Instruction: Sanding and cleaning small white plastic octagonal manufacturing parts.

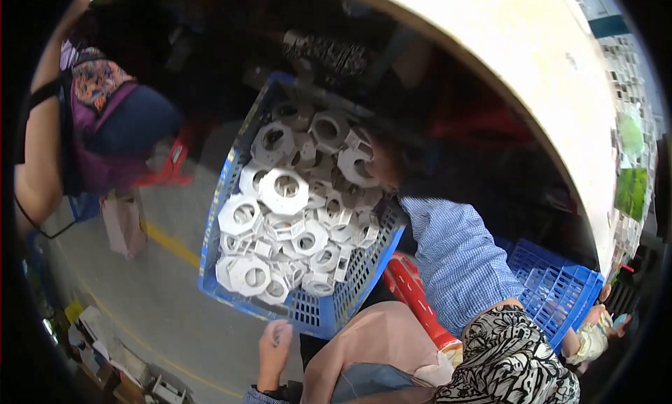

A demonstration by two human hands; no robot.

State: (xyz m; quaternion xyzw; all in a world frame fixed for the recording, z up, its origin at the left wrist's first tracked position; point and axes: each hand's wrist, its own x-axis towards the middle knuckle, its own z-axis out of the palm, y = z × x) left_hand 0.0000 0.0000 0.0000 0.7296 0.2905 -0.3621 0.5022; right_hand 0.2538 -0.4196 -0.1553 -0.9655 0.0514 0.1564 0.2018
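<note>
A blue plastic basket (326, 325) in front of me is heaped with white octagonal plastic rings (284, 192), each with a round hole. My right hand (383, 165) reaches into the basket's far right side, against rings there. Shade and blur hide its fingers, so I cannot tell whether it grips one. My left hand (276, 338) is just outside the basket's near edge, its fingers curled in. What they hold, if anything, does not show. My right arm wears a blue checked sleeve (455, 253).
A person in a purple and dark blue garment (126, 121) is at the left. A pale curved surface (518, 47) arches over the right. Another blue basket (553, 288) and a red object (413, 292) are at right. A pinkish bag (122, 224) stands on the grey floor.
</note>
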